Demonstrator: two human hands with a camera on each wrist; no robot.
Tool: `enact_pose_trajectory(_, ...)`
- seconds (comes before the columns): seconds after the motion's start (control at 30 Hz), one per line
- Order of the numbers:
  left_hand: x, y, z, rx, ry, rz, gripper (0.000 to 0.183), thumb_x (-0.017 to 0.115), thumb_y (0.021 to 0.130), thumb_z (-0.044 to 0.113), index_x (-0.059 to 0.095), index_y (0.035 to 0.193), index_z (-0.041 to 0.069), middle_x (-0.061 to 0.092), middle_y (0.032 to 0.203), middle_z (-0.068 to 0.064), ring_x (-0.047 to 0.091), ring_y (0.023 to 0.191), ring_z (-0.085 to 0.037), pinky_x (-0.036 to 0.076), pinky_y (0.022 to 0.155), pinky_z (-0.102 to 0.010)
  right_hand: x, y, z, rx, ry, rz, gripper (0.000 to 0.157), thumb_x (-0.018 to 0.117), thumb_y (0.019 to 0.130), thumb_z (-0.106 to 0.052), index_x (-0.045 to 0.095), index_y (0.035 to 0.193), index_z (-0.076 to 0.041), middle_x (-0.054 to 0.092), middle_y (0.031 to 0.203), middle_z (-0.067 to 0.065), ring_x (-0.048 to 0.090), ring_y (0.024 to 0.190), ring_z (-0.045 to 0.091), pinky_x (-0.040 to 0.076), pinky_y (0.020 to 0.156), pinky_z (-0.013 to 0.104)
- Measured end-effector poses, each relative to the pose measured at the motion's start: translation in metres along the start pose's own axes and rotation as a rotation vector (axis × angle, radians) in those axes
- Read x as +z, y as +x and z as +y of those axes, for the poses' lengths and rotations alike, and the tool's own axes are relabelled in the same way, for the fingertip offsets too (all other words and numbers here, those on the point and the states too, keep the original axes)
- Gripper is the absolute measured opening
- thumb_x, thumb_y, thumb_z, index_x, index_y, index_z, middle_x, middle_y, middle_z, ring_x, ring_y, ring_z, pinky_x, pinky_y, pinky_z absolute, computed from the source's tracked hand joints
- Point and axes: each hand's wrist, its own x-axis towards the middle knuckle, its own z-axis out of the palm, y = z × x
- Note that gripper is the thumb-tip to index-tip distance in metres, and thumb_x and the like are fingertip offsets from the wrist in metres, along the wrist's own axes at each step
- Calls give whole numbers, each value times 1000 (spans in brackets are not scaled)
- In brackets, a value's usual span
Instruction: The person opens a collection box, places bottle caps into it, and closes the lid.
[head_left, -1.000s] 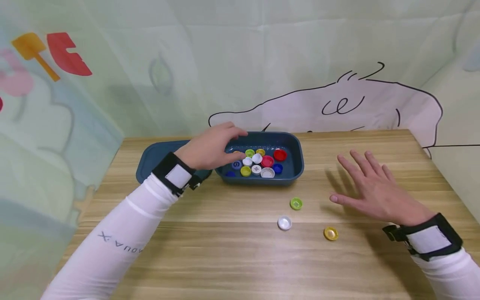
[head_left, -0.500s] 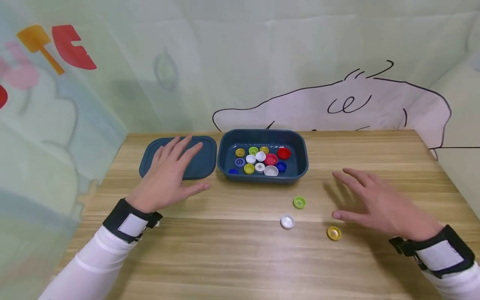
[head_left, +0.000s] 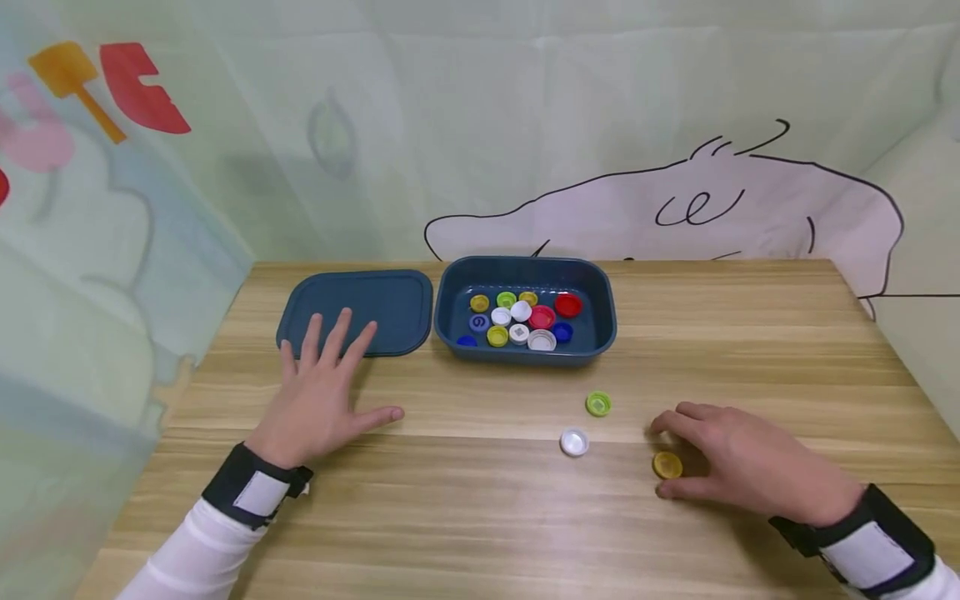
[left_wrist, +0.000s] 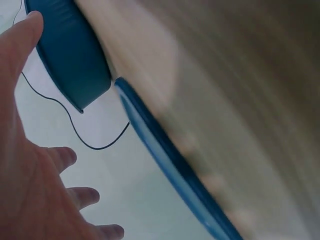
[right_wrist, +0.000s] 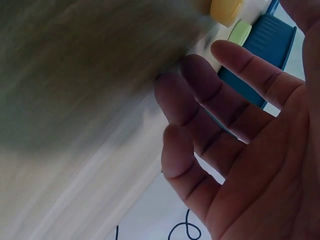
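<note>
On the wooden table lies a yellow bottle cap, with my right hand over its right side. The thumb and forefinger stand on either side of the cap, apart from it as far as I can see. In the right wrist view the yellow cap shows at the top, beyond the bent fingers. My left hand is spread and holds nothing, fingertips over the near edge of a dark blue lid. A white cap and a green cap lie left of my right hand.
A dark blue box stands at the back, beside the lid, with several coloured caps in it, among them a red cap. A printed cloth hangs right behind the table.
My left hand has drawn back from above the box to the near side of the lid. My right hand has come down and closer to the yellow cap, its fingers bending.
</note>
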Motion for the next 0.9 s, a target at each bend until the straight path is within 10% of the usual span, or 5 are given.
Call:
enact_pose_trajectory(0.53,16,-14,-1,-43,-3,-24,106,41,61,86,9,144,28,2,152,-10,-16,133,-35,-6,91,-74,-6,7,-1,-99,118,-15,26,69,74,-44,53,94,-36,49,81,-21,46,66,-2,45,58,23)
enact_pose_trajectory(0.9,15,-17,-1,-49,-15,-11,107,44,60,86,10,144,29,2,152,-9,-16,133,-35,-6,92,-74,-69,37,8,-146,-2,142,31,72,72,-35,53,96,-31,52,87,-16,48,70,-1,49,60,21)
